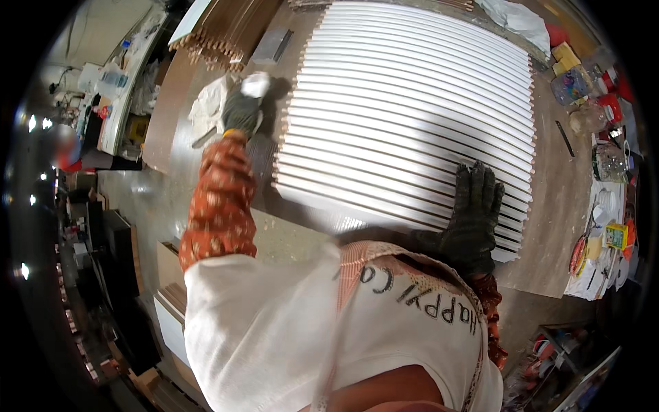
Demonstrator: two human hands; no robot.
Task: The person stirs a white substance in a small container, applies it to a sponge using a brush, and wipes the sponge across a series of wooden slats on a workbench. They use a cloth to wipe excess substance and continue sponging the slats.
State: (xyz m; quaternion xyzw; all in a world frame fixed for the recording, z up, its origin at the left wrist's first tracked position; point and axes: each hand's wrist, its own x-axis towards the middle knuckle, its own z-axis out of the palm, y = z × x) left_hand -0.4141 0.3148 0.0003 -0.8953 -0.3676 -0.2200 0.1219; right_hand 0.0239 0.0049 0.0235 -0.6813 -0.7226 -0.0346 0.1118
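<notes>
A row of many white slats (412,103) with brown ends lies side by side across the table. Flat on the slats near their right front corner rests my right hand (473,213) in a dark glove, fingers stretched out and holding nothing. To the left of the row, my left hand (240,112), in a dark green glove with a yellow cuff, is closed around a small white object (256,85). Its exact kind is blurred. Beside and partly under this hand lies a crumpled off-white cloth (208,104), with a thin flat strip sticking out below it.
Stacked brown strips (230,31) and a grey block (272,46) are at the back left. Plastic jars (589,118), bottles and a dark thin tool (564,139) line the right side. White plastic (516,20) lies at the back right. Another person (82,147) stands far left.
</notes>
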